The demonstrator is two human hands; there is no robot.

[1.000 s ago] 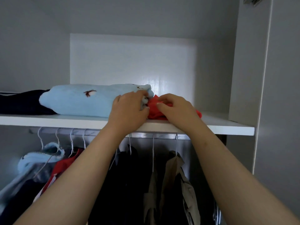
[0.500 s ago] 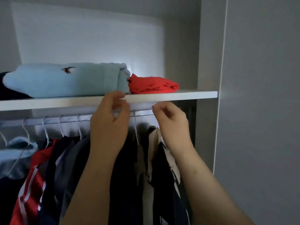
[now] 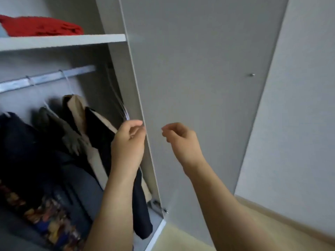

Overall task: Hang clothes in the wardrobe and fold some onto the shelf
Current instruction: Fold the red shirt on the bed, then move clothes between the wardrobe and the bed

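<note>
A: status? where are the clothes?

B: Left to right. A folded red garment (image 3: 41,27) lies on the white shelf (image 3: 76,40), top left, near the shelf's right end.

A: under the shelf?

B: A metal rail (image 3: 45,78) with white hanger hooks (image 3: 65,77) over it. A dark navy garment (image 3: 18,142) hangs far left, with a patterned garment (image 3: 45,220) low in front of it. Next come a grey-green garment (image 3: 69,137) and a beige garment (image 3: 76,105) with a dark one against it. All of them hang close together.

A: hands?

B: Apart, both raised, with the door's edge between them. My left hand (image 3: 128,142) is in the wardrobe opening, fingers curled. It sits right at the lower ends of a bunch of empty white hangers (image 3: 123,107) hanging along the side panel. It's too blurred to tell if I'm pinching one. A dark hanging piece (image 3: 141,205) sits just behind my left forearm.

A: right?

B: My right hand (image 3: 181,140) is in front of the open grey door (image 3: 199,78), fingers curled toward the thumb. I can't see anything in them. I can't tell if it touches the door.

A: rest?

B: A small metal knob (image 3: 251,75) on the door's right side, and a hinge (image 3: 159,207) low at the door's foot. There's a pale wall (image 3: 304,105) further right and light wood floor (image 3: 181,240) at the bottom.
</note>
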